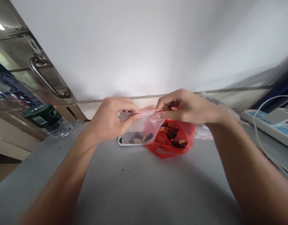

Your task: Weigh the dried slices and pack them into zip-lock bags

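Observation:
A small clear plastic bag [134, 127] hangs between my two hands, with several dark and pale dried pieces [140, 137] at its bottom. My left hand [113, 117] pinches the bag's top edge at the left. At the right end of that edge, my right hand [181, 107] pinches it between thumb and fingers. Behind the bag's lower part lies a flat white object with a dark spot [121, 140], mostly covered. Close below my right hand sits an open red plastic bag [162, 150] holding dark brown dried pieces [171, 132].
A large water bottle with a green label [44, 115] stands at the left. On the right are a white power strip [270, 122] and a white cable [256, 128]. More clear plastic bags [205, 132] lie behind my right wrist. Dark crumbs dot the grey table [125, 193]; a white wall [144, 47] rises behind.

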`<state>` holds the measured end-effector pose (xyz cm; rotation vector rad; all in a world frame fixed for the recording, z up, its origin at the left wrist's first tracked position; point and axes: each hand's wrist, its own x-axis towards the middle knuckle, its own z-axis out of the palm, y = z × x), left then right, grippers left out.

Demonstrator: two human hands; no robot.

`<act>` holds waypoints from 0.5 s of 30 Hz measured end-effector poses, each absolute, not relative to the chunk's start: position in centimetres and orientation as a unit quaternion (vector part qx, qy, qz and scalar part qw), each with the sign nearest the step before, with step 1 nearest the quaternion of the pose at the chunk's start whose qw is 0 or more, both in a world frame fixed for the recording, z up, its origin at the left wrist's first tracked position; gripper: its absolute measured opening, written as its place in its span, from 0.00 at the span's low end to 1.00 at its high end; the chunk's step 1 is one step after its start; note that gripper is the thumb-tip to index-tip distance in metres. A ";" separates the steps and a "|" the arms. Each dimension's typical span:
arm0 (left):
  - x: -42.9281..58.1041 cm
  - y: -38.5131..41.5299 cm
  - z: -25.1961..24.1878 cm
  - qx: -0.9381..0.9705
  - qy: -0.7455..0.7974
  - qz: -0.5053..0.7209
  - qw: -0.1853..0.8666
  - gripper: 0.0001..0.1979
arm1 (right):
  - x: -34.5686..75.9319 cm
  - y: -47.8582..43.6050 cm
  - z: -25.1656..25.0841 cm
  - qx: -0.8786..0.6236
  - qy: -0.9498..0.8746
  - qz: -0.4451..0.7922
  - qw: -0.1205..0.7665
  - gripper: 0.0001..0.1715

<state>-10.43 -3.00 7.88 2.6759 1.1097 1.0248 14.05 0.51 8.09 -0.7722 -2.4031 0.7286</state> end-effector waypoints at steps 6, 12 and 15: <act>-11.0 -2.5 8.0 0.852 0.389 0.340 0.085 0.09 | 15.1 0.4 8.6 -0.302 -0.885 0.259 0.244 0.14; -10.4 -3.1 8.0 0.861 0.382 0.334 0.037 0.12 | 14.1 0.1 8.4 -0.294 -0.887 0.248 0.256 0.13; -9.9 -3.4 7.8 0.857 0.392 0.331 0.040 0.13 | 13.4 0.0 8.2 -0.262 -0.895 0.241 0.268 0.11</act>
